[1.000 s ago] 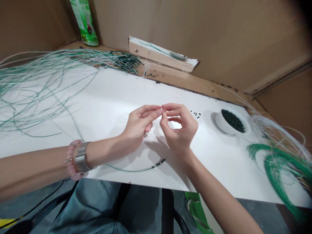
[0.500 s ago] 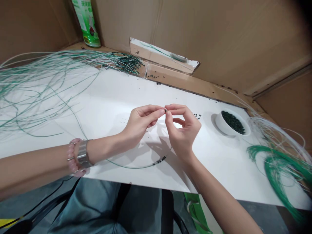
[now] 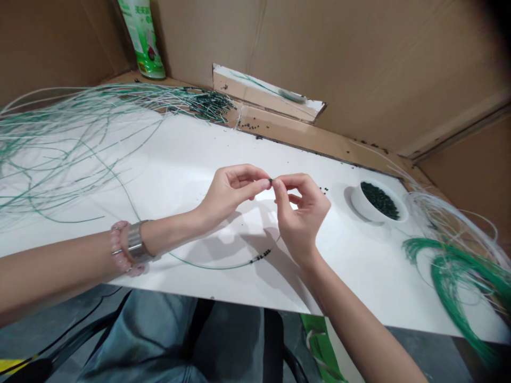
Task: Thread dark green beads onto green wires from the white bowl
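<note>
My left hand [image 3: 233, 190] and my right hand [image 3: 301, 205] meet over the white board, fingertips pinched on a small dark bead [image 3: 270, 181] between them. Below my hands a thin green cord [image 3: 215, 267] curves across the board, with several dark beads [image 3: 261, 255] threaded near its right end. The cord's left part passes under my left wrist. Right of my right hand stands a white bowl [image 3: 361, 206] filled with dark green beads [image 3: 380, 200]. A few loose beads [image 3: 324, 190] lie close behind my right hand.
Beaded strands [image 3: 211, 105] with long green and white tails spread over the left and back. A green bottle [image 3: 147, 48] stands in the back left corner. Green cord bundles [image 3: 449, 287] and white cords [image 3: 455, 213] lie at the right. Cardboard walls [image 3: 359, 64] enclose the board.
My fingers have shifted slightly around the bead, and the right fingertips have drawn closer together. The beaded cord end below has moved a little up and left.
</note>
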Tool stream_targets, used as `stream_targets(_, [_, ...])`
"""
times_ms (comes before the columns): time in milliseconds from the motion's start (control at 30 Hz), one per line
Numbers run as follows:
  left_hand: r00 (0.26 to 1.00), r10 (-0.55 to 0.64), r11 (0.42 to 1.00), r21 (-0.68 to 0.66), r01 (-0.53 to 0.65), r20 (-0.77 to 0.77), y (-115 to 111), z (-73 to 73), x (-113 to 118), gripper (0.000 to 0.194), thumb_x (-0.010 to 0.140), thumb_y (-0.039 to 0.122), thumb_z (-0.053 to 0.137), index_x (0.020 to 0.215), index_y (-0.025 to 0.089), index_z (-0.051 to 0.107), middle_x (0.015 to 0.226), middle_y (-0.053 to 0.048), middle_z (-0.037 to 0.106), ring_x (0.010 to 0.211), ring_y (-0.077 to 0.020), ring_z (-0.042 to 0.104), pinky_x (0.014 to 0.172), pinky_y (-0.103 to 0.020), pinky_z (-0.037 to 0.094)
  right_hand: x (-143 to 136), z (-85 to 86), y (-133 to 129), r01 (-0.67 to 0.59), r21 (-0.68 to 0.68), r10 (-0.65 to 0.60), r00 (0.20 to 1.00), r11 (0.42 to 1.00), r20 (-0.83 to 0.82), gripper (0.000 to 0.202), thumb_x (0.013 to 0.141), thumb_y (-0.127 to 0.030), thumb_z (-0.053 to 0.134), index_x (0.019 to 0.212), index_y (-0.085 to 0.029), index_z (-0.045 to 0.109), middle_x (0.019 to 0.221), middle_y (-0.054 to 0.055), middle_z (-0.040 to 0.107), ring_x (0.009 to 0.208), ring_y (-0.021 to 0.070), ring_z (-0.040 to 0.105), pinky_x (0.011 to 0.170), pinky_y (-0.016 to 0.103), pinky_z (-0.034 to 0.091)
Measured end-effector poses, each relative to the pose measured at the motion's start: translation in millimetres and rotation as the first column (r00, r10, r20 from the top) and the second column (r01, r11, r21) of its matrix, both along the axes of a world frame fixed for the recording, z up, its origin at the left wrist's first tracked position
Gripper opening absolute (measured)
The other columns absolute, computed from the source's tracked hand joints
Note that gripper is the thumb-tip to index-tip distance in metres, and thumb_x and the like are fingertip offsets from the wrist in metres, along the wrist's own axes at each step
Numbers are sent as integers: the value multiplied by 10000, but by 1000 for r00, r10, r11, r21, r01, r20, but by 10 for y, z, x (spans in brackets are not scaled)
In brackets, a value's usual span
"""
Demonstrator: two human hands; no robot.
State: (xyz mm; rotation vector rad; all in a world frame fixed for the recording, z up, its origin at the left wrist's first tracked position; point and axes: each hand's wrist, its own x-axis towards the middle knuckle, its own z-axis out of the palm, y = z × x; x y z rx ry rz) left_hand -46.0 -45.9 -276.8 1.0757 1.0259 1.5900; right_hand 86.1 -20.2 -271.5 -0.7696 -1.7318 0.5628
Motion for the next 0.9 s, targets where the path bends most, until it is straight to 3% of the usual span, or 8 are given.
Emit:
stream_targets(167, [994, -61, 997, -35, 65, 95, 17, -4, -13, 87, 712, 243, 710, 746, 175, 667, 643, 23, 617, 485, -36, 416, 463, -167, 316, 8, 2, 10, -11, 28, 10, 999, 1000, 44, 101, 820, -180, 588, 721, -196, 580, 671, -27, 622, 608, 89, 559, 486, 192, 476])
stream_targets(267, [994, -76, 996, -51, 80, 75, 22, -3, -21, 107, 710, 263, 711, 743, 167, 679, 638, 17, 614, 480, -38, 401, 455, -174, 302, 3, -3, 17, -5, 39, 2, 998, 999, 59, 99, 826, -188, 581, 728, -198, 580, 680, -23, 623, 612, 92, 557, 480, 192, 471])
stream_targets(667, [998, -22, 1000, 1, 22, 66, 38, -18, -26, 64, 679, 206, 724, 724, 172, 695, 668, 10, 654, 529, -53, 476, 505, -175, 364, 2, -37, 19, -42, -33, 43, 999, 999, 6, 70, 855, -205, 559, 792, -193, 586, 749, -7, 622, 669, 98, 583, 496, 200, 485])
stream_targets(900, [998, -37, 999, 8, 36, 57, 32, -12, -17, 61, 686, 223, 723, 716, 172, 708, 701, -1, 674, 582, -65, 528, 574, -182, 420, 12, -36, 28, -32, 56, 29, 999, 998, 46, 56, 841, -174, 560, 797, -200, 582, 739, -12, 625, 667, 103, 584, 504, 205, 507])
